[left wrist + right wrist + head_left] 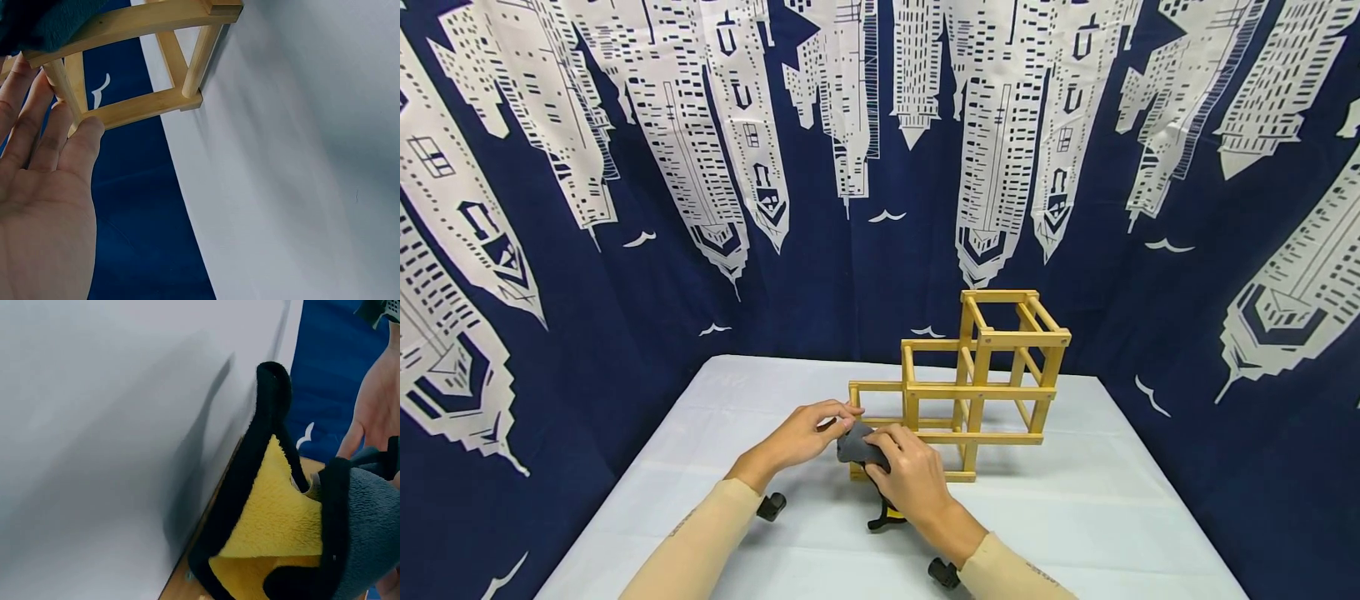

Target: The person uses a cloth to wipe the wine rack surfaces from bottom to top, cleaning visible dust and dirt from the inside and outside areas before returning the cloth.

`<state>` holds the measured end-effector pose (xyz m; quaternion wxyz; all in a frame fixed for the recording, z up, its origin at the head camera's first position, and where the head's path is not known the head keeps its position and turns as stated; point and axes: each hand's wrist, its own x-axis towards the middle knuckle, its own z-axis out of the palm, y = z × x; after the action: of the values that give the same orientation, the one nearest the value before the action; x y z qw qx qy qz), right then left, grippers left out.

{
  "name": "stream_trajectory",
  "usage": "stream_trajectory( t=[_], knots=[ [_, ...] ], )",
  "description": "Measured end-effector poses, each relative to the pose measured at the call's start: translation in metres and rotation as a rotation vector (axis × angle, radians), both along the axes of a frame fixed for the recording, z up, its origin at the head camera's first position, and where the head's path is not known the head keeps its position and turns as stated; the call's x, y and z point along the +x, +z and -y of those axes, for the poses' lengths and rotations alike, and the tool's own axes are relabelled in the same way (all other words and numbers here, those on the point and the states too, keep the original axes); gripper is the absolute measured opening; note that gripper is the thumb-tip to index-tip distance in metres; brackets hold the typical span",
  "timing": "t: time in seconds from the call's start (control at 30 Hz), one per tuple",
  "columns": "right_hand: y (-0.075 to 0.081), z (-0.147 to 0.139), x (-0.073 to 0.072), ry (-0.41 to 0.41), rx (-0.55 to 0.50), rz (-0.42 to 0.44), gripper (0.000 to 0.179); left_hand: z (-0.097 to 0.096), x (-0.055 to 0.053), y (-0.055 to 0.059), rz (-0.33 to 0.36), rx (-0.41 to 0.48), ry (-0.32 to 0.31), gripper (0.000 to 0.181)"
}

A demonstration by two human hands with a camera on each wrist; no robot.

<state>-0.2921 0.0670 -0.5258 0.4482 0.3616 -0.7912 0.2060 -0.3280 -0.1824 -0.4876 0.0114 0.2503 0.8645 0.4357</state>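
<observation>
A yellow wooden rack (977, 390) with stepped open frames stands on the white-covered table. My right hand (913, 475) holds a towel (859, 446) at the rack's lower left end. The towel is grey on one side and yellow on the other, with black edging; in the right wrist view its folded yellow side (269, 519) hangs down in front of the wood. With thumb and fingers my left hand (808, 433) grips the rack's left upper corner. In the left wrist view its fingers (47, 140) reach to the post and rail, and the thumb is hidden.
The white tablecloth (1075, 517) extends around the rack. Behind it hangs a navy curtain (865, 275) printed with white upside-down buildings. A small black device (771, 506) shows below the left wrist, another black device (943, 573) beside the right.
</observation>
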Motion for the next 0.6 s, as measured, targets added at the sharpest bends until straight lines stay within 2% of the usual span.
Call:
stream_trajectory(
  t=[0.23, 0.6],
  knots=[
    [0.001, -0.030, 0.001, -0.031, -0.003, 0.009, 0.057, -0.003, -0.001, -0.001, -0.022, 0.009, -0.008, 0.019],
    [0.006, -0.113, 0.007, -0.143, -0.013, 0.035, 0.056, -0.004, -0.002, 0.000, -0.051, -0.018, -0.014, 0.018]
  ],
)
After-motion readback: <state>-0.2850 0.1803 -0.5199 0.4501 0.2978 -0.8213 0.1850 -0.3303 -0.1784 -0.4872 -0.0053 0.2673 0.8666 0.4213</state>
